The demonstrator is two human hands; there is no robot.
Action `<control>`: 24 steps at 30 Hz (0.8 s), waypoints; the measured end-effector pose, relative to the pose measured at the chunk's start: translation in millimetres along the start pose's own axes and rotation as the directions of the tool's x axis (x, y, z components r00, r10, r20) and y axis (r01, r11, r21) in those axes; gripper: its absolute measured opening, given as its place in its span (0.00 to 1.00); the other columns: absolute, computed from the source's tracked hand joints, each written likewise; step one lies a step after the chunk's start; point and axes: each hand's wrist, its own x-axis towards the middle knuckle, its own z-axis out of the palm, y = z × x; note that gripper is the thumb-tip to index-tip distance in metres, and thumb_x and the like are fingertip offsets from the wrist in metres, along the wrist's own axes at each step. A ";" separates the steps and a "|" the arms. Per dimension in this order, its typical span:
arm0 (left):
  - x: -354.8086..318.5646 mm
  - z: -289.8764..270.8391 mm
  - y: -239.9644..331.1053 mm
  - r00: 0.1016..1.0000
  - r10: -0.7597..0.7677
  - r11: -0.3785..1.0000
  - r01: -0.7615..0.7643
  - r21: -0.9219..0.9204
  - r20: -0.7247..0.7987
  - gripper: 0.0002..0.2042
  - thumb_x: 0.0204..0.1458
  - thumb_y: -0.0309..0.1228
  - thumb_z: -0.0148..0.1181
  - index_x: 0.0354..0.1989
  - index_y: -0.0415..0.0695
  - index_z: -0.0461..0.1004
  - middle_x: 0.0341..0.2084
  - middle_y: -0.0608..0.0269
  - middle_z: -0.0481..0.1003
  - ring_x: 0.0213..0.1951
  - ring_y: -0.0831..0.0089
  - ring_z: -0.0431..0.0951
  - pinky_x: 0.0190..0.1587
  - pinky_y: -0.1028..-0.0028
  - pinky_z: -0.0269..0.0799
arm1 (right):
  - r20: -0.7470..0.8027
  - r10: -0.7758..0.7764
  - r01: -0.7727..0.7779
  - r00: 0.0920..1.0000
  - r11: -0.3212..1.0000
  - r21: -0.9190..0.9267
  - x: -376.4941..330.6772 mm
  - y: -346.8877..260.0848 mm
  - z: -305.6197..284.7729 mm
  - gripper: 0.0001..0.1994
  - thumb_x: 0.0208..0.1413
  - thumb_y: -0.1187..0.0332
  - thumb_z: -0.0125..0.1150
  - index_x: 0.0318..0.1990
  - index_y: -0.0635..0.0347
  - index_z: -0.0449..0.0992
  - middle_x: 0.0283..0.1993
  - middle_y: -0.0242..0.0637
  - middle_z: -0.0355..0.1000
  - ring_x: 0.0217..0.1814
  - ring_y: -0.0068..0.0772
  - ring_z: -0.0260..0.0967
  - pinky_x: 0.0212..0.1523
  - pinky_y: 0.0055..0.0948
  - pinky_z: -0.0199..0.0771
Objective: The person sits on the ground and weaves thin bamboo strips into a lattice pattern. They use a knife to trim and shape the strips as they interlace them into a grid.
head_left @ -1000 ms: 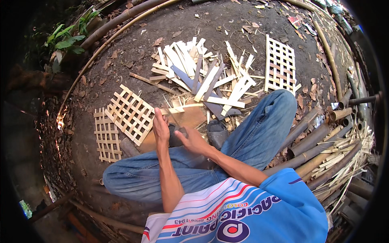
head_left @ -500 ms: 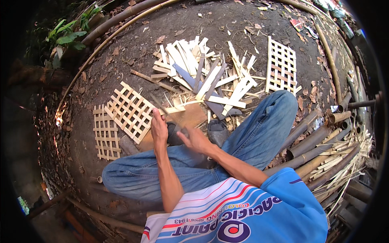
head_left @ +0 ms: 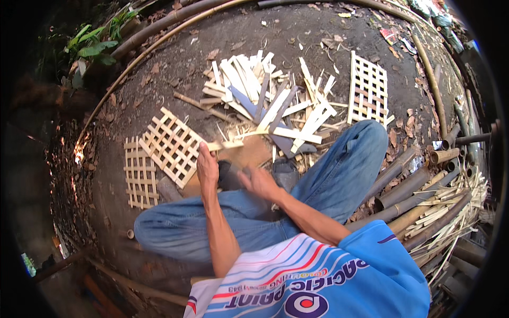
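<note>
My left hand (head_left: 207,168) is closed on a pale bamboo strip (head_left: 226,144), whose end sticks out to the right over a brown board (head_left: 255,152). Against the outer side of that hand lies the right edge of a woven bamboo lattice panel (head_left: 170,146). Close by on the right, my right hand (head_left: 261,183) is held low between my knees with its fingers curled. Motion blurs it, and whatever it grips cannot be made out. A second lattice panel (head_left: 140,172) lies partly under the first.
Ahead is a heap of split bamboo strips (head_left: 241,71) with a blue-grey flat piece (head_left: 239,99). Another lattice (head_left: 367,90) lies at the far right. Bamboo poles (head_left: 403,185) and shavings (head_left: 450,209) pile up on the right. My dark slippers (head_left: 286,174) rest near the board.
My right hand has shifted slightly, its fingers more curled now. A dark blurred streak near the left hand is gone. The left hand stays in place at the strip.
</note>
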 end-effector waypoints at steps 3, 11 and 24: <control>6.1 8.4 12.2 0.998 0.005 1.000 -0.007 0.021 0.062 0.36 0.66 0.61 0.28 0.29 0.37 0.68 0.19 0.61 0.67 0.21 0.66 0.67 0.27 0.64 0.62 | -0.158 0.152 -0.163 0.976 0.985 -0.055 17.8 38.2 8.3 0.23 0.62 0.50 0.56 0.43 0.68 0.71 0.31 0.67 0.74 0.37 0.72 0.73 0.41 0.56 0.73; 12.7 7.5 7.7 0.997 -0.028 0.999 0.027 0.024 0.069 0.36 0.66 0.60 0.27 0.30 0.37 0.68 0.19 0.57 0.67 0.24 0.60 0.69 0.32 0.61 0.63 | -0.064 0.214 -0.218 0.975 0.974 -0.060 29.5 39.5 4.6 0.25 0.62 0.52 0.54 0.38 0.75 0.75 0.32 0.69 0.73 0.37 0.71 0.74 0.42 0.55 0.76; 5.2 3.0 -13.0 0.999 0.041 0.990 -0.038 0.136 -0.019 0.35 0.68 0.55 0.31 0.40 0.28 0.72 0.31 0.36 0.75 0.38 0.45 0.77 0.40 0.54 0.68 | 0.122 0.206 -0.230 0.971 0.942 0.246 14.7 -1.5 4.1 0.23 0.61 0.53 0.57 0.44 0.69 0.77 0.29 0.53 0.78 0.32 0.48 0.79 0.38 0.42 0.76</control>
